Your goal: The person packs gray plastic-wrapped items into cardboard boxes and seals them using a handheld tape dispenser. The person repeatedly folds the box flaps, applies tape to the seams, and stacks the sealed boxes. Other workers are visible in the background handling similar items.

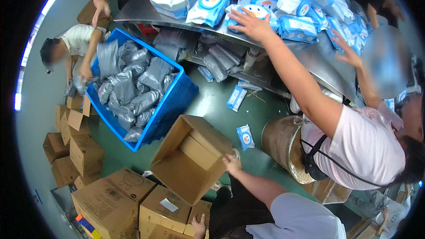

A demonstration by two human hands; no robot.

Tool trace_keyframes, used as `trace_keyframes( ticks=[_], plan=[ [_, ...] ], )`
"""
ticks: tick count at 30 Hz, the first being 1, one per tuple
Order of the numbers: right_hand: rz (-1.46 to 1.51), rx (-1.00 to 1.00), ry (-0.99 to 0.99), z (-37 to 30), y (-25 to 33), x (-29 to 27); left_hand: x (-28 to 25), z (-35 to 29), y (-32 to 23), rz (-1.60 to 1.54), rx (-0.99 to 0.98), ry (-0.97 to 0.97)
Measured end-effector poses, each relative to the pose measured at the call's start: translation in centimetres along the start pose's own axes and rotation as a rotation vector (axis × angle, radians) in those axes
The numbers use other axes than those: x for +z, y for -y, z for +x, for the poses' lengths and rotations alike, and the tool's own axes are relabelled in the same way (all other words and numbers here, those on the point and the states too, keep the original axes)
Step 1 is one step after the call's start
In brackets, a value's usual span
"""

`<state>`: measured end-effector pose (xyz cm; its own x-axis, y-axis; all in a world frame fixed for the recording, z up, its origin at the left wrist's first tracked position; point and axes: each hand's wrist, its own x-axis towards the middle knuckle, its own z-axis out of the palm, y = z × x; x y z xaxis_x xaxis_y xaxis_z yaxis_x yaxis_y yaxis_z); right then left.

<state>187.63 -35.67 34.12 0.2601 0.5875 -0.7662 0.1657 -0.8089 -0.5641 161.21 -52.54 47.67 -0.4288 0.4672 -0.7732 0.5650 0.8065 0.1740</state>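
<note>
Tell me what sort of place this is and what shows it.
Most likely a packing or shipping workroom. A metal table is heaped with blue-and-white soft packs, a blue crate is full of grey mailer bags, and brown cartons are stacked on the floor. The right hand holds an open cardboard box.

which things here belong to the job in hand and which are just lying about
In hand: right hand, open brown cardboard box, left hand, sealed brown cartons.
Lying about: blue plastic crate, grey plastic bags, blue-white soft pack on floor.

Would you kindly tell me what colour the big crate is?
The crate is bright blue, seen in the head view.
</note>
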Motion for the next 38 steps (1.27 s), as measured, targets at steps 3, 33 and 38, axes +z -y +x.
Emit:
trace_keyframes(
  ticks=[3,33,38],
  plan=[
    [0.013,-0.174,0.19,-3.3,-3.3,7.3,1.2,2.2,-6.0,0.095,0.381,-0.226],
    [-0.294,-0.022,-0.52,34.1,-15.4,-5.4,7.3,27.0,-32.7,-0.381,1.159,-0.226],
    [0.255,-0.833,-0.402,33.6,-1.2,-9.8,8.0,24.7,-42.4,-0.027,1.414,0.28]
  ],
)
